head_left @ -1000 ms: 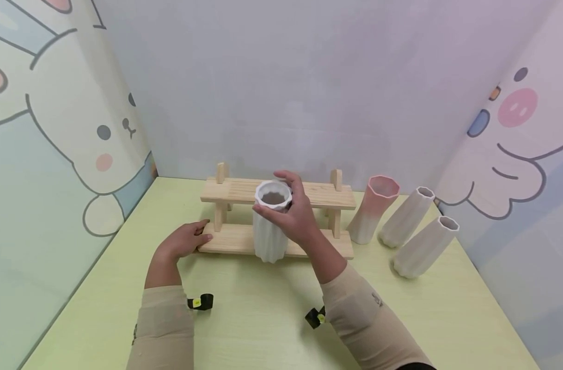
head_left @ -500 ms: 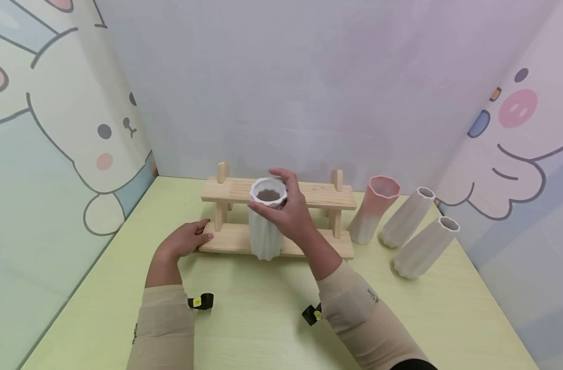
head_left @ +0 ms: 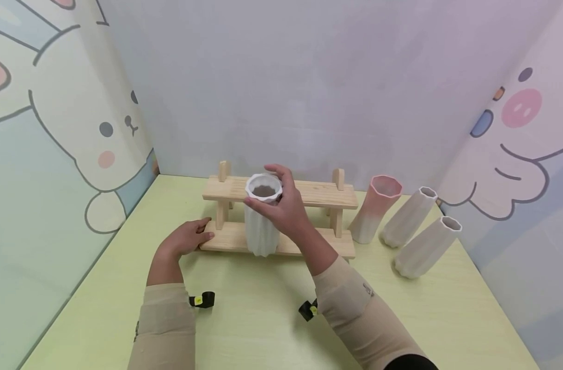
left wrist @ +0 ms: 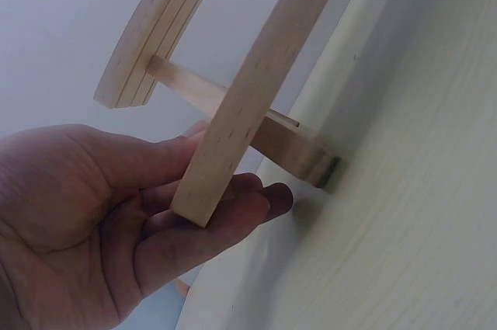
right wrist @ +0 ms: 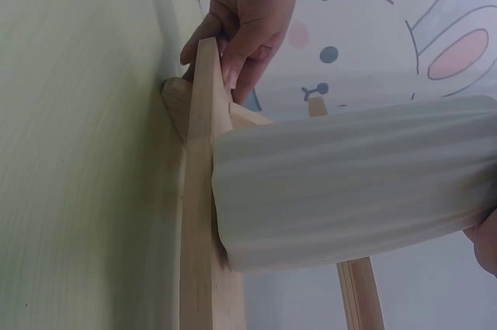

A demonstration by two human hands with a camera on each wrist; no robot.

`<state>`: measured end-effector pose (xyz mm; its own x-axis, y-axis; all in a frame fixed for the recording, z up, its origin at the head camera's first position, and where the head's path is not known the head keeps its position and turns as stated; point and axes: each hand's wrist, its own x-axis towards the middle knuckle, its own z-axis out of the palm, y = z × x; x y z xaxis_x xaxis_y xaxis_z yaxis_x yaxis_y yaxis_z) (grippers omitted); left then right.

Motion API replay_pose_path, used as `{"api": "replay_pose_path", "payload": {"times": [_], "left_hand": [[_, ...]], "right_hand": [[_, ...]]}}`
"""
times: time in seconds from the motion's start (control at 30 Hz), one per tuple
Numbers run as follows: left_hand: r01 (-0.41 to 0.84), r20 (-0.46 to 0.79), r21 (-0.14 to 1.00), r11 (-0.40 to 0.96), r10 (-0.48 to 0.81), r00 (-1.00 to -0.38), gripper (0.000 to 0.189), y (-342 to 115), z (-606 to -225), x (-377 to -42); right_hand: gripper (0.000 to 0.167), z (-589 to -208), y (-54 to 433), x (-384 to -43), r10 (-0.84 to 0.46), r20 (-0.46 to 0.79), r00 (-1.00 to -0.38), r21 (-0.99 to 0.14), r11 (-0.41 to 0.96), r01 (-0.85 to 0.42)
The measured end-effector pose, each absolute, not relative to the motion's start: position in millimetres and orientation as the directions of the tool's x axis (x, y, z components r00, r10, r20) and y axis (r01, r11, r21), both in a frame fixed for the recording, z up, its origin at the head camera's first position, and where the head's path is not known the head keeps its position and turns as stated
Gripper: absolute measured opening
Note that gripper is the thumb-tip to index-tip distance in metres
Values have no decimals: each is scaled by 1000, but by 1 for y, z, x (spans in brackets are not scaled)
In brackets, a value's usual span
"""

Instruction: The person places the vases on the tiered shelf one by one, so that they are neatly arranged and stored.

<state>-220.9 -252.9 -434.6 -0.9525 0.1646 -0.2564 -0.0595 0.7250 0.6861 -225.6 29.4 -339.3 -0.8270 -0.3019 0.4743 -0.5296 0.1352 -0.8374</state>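
A two-tier wooden rack (head_left: 318, 193) stands on the table. My left hand (head_left: 183, 239) grips the left end of its lower board, thumb above and fingers underneath, as the left wrist view shows on the board end (left wrist: 225, 144). With thumb and fingers around the upper part, just below the rim, my right hand (head_left: 287, 208) holds a white ribbed vase (head_left: 261, 231). The vase is upright in front of the upper board. Its base is right at the lower board's top face in the right wrist view, where the vase's side (right wrist: 349, 182) fills the middle.
To the right of the rack stands a pink-and-white vase (head_left: 375, 208), with two narrow-necked white vases (head_left: 409, 218) (head_left: 425, 249) beside it. Patterned walls enclose the pale green table (head_left: 254, 329) at the back and both sides.
My right hand has carried the white vase a little left and back, over the lower board. The left hand keeps its grip on the rack.
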Motion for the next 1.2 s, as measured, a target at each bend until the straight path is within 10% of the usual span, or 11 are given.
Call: {"api": "replay_pose_path", "payload": {"times": [1.2], "left_hand": [[-25, -236, 662, 749, 176, -956, 67, -255, -432, -219]], "right_hand": [[79, -336, 5, -236, -313, 417, -853, -866, 148, -477]]}}
